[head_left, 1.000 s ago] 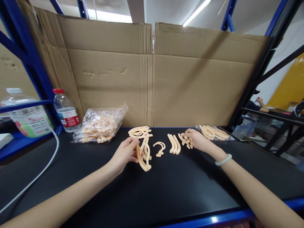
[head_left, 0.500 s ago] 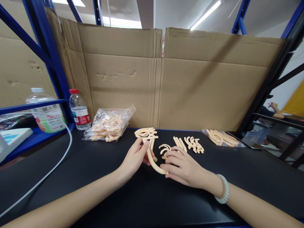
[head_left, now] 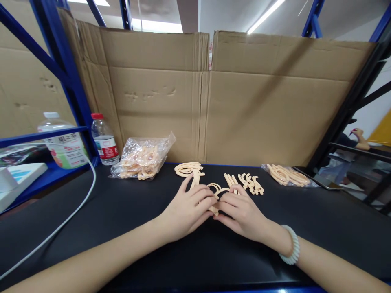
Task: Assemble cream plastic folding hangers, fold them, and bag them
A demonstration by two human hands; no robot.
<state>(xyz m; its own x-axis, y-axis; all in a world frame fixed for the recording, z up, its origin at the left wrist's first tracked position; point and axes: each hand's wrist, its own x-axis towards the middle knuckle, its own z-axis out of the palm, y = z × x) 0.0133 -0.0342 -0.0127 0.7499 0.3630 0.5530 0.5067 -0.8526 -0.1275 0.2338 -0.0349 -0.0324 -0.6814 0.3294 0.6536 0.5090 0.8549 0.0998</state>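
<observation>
My left hand (head_left: 189, 209) and my right hand (head_left: 241, 211) meet at the middle of the black tabletop (head_left: 122, 228), fingers curled together over a peach plastic curved piece (head_left: 215, 210) whose end shows between them. Just beyond lies a small hook-shaped piece (head_left: 217, 188). Further back are a stack of curved pieces (head_left: 187, 169), a few straight pieces (head_left: 230, 180) and a cluster of small hook pieces (head_left: 252, 184). A white bead bracelet (head_left: 292, 249) circles my right wrist.
A clear bag of peach pieces (head_left: 141, 159) lies back left, another bag (head_left: 287, 175) back right. Two bottles (head_left: 104, 140) (head_left: 62, 144) stand at left by the blue rack post. A white cable (head_left: 61, 224) crosses the left side. Cardboard (head_left: 207, 97) walls the back. Another person's hand (head_left: 359, 134) shows far right.
My right hand came from the small hooks at the back to the middle. Both hands have closed together over the curved piece, which now lies low on the table.
</observation>
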